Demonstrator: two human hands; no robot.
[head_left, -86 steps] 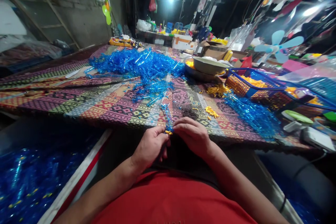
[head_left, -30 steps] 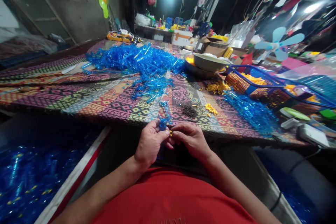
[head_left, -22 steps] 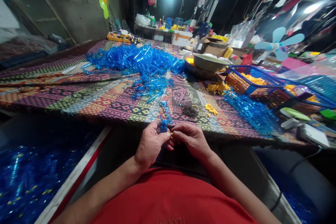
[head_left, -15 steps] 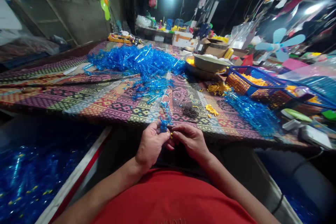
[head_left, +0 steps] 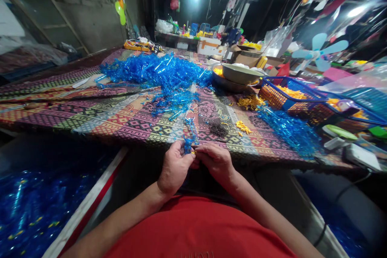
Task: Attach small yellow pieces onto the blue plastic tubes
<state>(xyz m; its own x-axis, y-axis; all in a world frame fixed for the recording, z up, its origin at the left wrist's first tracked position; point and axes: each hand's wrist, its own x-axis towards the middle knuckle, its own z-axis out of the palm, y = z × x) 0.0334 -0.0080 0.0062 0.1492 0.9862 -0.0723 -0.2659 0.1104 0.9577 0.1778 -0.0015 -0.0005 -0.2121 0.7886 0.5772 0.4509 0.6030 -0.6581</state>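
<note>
At the table's front edge, my left hand (head_left: pixel 175 165) is closed around a translucent blue plastic part (head_left: pixel 188 145), its top sticking up past the thumb. My right hand (head_left: pixel 216 161) meets it from the right, thumb and fingertips pinched on a small yellow piece (head_left: pixel 193 152) against the blue part. How far the yellow piece sits in the blue part is hidden by the fingers. Just beyond the hands lies another clear blue piece (head_left: pixel 191 125). A pile of small dark pieces (head_left: pixel 218 130) and a few yellow pieces (head_left: pixel 242 127) lie to the right.
A large heap of blue plastic parts (head_left: pixel 154 68) covers the back of the patterned tablecloth (head_left: pixel 121 117). More blue parts (head_left: pixel 290 131) lie at right, by a blue basket (head_left: pixel 293 92) of yellow pieces. Bowls (head_left: pixel 240 73) and a fan (head_left: pixel 320 52) stand behind.
My right hand has moved slightly left and closed in on the blue part, bringing the yellow piece against it. My left hand stays in nearly the same place.
</note>
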